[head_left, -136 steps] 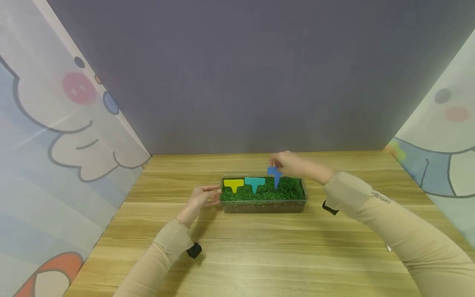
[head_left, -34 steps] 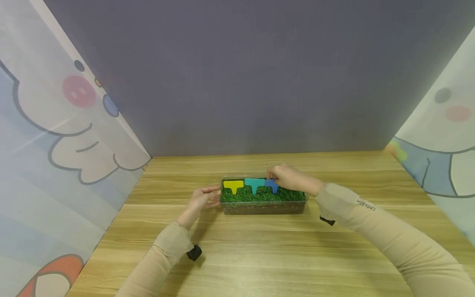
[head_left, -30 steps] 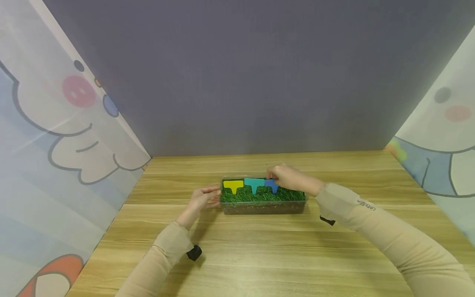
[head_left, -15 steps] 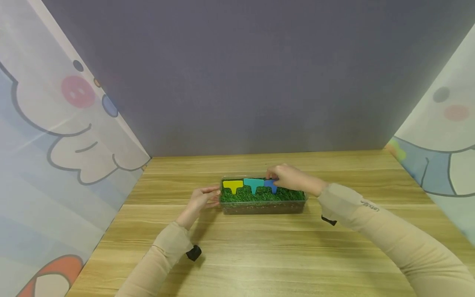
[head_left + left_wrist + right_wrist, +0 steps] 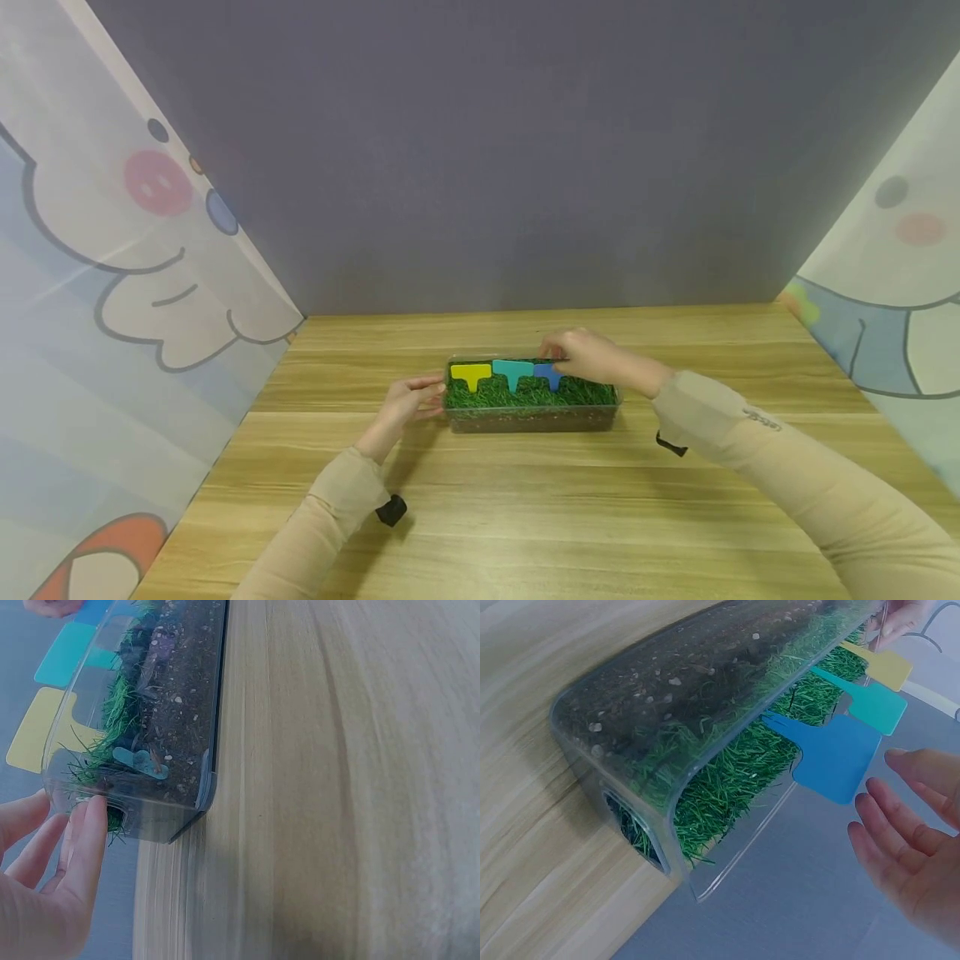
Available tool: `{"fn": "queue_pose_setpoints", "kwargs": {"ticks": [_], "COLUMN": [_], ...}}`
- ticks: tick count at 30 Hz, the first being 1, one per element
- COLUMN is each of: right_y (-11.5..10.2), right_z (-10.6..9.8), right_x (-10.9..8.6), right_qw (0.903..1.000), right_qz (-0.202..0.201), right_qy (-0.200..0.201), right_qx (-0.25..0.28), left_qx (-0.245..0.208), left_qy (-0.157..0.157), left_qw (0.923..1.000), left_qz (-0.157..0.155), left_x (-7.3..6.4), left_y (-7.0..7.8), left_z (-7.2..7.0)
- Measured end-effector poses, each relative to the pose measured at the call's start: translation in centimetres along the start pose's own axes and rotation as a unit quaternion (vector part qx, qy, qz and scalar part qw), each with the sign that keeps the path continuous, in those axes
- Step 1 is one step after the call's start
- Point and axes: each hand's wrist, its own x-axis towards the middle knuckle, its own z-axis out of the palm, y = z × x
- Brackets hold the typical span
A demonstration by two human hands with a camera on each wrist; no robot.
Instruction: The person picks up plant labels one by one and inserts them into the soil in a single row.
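A clear plastic planter box (image 5: 532, 420) of dark soil and green grass (image 5: 588, 392) stands on the table. Three T-shaped plant labels stand in the grass in a row: yellow (image 5: 471, 372), teal (image 5: 513, 368) and blue (image 5: 840, 754). My left hand (image 5: 401, 407) is at the box's left end, its extended fingertips (image 5: 94, 814) touching the clear wall. My right hand (image 5: 592, 358) is beside the blue label's head. In the right wrist view its loosely bent fingers are spread just off the label, with a gap between.
The wooden table (image 5: 525, 500) runs in front of the box, with a dark grey panel (image 5: 495, 167) rising behind it. Printed cartoon sheets (image 5: 112, 250) flank both sides. Black wrist devices (image 5: 392, 510) sit under both sleeves.
Several seconds ago my right hand held the blue label higher, above the grass. The label then went down into the grass beside the teal one, and my fingers have let go. The left hand stays put.
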Motion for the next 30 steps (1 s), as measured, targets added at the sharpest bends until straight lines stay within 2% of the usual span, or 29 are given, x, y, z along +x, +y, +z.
{"fn": "queue_pose_setpoints", "kwargs": {"ticks": [3, 7, 9, 10, 13, 15, 18, 24, 27, 30], "right_y": [0.0, 0.0, 0.0, 0.0, 0.1, 0.2, 0.4, 1.1, 1.5, 1.9], "right_z": [-0.2, -0.5, -0.6, -0.6, -0.8, -0.9, -1.1, -1.4, -1.5, -1.7], "right_x": [-0.3, -0.7, -0.9, -1.1, -1.5, -1.8, -2.4, -3.7, -4.3, -4.8], "right_qw": [0.9999, 0.9998, 0.9998, 0.9998, 0.9996, 0.9994, 0.9991, 0.9982, 0.9978, 0.9975], "right_qz": [0.001, 0.001, 0.0, -0.001, -0.008, -0.012, -0.015, -0.012, -0.006, -0.001], "right_qy": [-0.001, 0.003, 0.01, 0.014, 0.025, 0.031, 0.04, 0.058, 0.064, 0.07], "right_qx": [0.01, 0.019, 0.018, 0.016, 0.007, 0.004, -0.004, 0.005, 0.015, 0.014], "left_qx": [-0.008, -0.018, -0.016, -0.011, -0.011, -0.004, -0.006, -0.01, -0.007, -0.006], "left_qy": [-0.007, -0.022, -0.024, -0.016, -0.007, 0.014, 0.012, 0.01, 0.008, 0.005], "left_qw": [0.9999, 0.9992, 0.999, 0.9994, 0.9998, 0.9999, 0.9998, 0.9998, 0.9999, 1.0], "left_qz": [0.009, 0.027, 0.034, 0.029, 0.016, -0.004, -0.012, -0.013, -0.001, -0.005], "left_x": [0.8, 0.9, -0.2, -0.8, -0.9, -1.5, -1.5, -1.5, -1.4, -0.3], "left_y": [-0.7, -0.8, 0.0, 0.6, 0.9, 1.7, 1.8, 1.8, 1.5, 0.5], "left_z": [-0.3, -0.4, -0.1, 0.1, 0.3, 0.8, 0.8, 0.8, 0.7, 0.3]}}
